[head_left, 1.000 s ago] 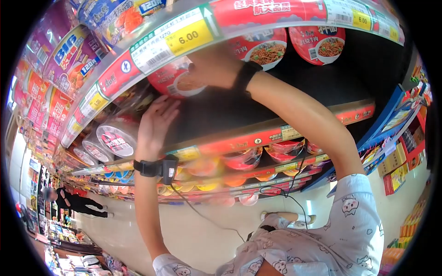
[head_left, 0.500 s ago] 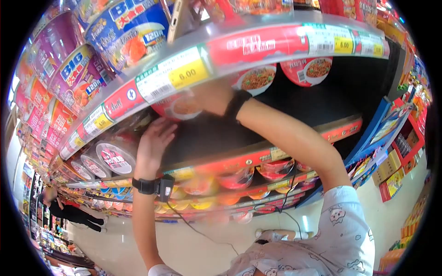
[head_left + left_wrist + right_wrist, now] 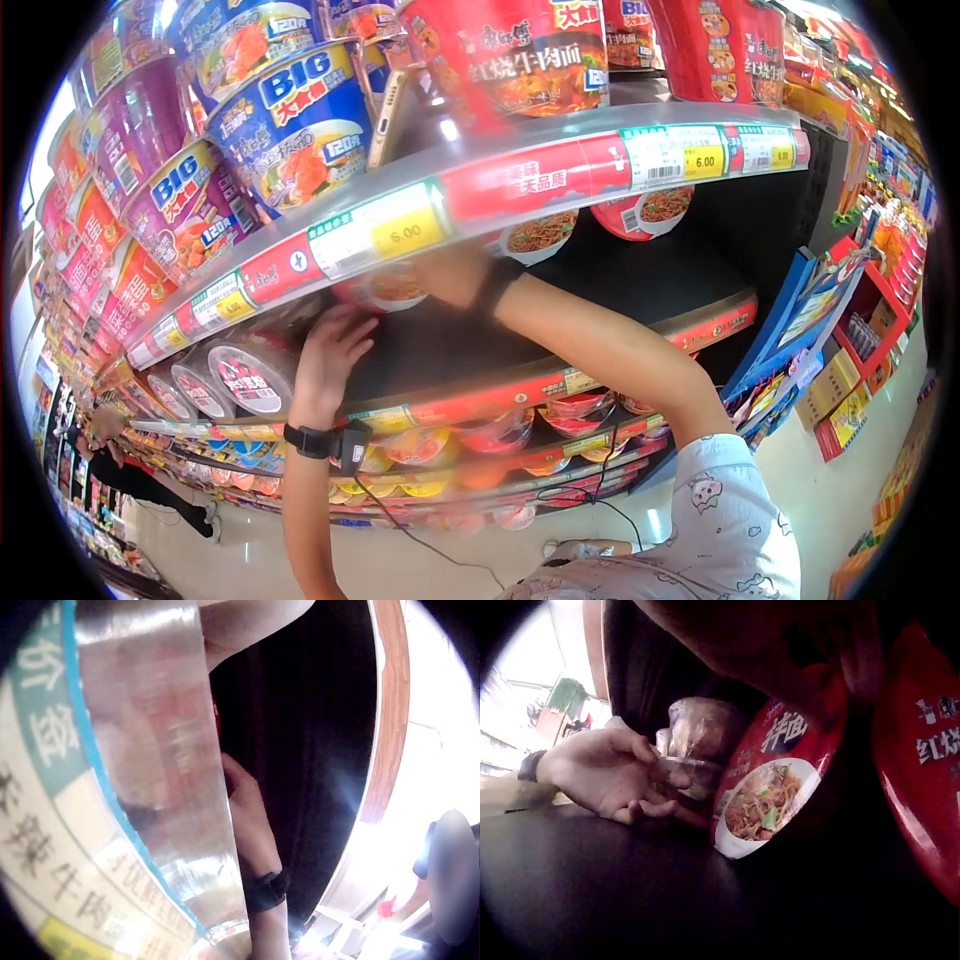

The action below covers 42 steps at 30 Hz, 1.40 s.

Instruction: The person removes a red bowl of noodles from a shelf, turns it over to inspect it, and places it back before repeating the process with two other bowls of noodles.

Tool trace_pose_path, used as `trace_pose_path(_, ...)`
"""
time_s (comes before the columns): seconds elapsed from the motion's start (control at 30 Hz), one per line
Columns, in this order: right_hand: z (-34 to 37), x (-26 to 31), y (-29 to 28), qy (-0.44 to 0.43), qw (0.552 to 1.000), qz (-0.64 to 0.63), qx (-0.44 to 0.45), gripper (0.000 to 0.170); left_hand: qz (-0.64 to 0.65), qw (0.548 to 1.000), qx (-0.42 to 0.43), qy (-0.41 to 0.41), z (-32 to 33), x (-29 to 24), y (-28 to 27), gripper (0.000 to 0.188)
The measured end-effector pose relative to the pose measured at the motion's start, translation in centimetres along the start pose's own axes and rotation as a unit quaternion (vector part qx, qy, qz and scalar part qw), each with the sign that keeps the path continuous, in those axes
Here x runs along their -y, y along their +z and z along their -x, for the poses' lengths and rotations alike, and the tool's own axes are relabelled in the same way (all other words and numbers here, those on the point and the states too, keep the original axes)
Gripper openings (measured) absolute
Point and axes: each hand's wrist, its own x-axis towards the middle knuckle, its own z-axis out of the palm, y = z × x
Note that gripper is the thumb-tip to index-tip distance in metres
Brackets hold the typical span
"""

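Note:
A red instant noodle bowl [image 3: 772,787], tilted with its lid facing out, stands inside the shelf under the price rail. My right hand [image 3: 455,278] reaches in beneath the rail and grips this bowl by its upper side; in the right wrist view its fingers overlap the lid's edge. My left hand [image 3: 335,355] is at the bowl's other side, palm turned up and fingers loosely spread, holding nothing, with fingertips near the bowl's lower edge. More red noodle bowls [image 3: 645,212] stand farther right on the same shelf. The rail hides part of the gripped bowl in the head view.
The curved price rail [image 3: 540,180] runs close above my hands. Noodle tubs [image 3: 300,130] and a phone [image 3: 388,118] stand on the shelf above. Clear-lidded bowls [image 3: 245,380] lie left of my left hand. Bowls fill lower shelves; a person [image 3: 140,480] stands at left.
The head view has shifted, showing more of the upper shelf's tubs. My right hand stays at the red bowl and my left hand stays beside it, with fingers slightly more spread.

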Motion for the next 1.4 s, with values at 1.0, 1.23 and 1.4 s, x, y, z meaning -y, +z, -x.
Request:
trace_pose_path(1.0, -3.7, 4.5, -9.6, 0.085, 0.953, -0.283, 0.072, 0.03, -0.025, 0.981, -0.082, 0.173, 1.1, -0.7, 1.7, 0.012)
trace_pose_path(1.23, 2.1, 8.7, -17.0, 0.115, 0.982, -0.142, 0.041, 0.054, -0.098, 0.968, -0.062, 0.224, 6.0, -2.5, 6.8, 0.013)
trace_pose_path(1.4, 9.9, 11.4, -21.0, 0.137, 0.975, -0.171, 0.042, 0.075, -0.097, 0.971, -0.054, 0.213, 14.7, -1.0, 10.3, 0.019)
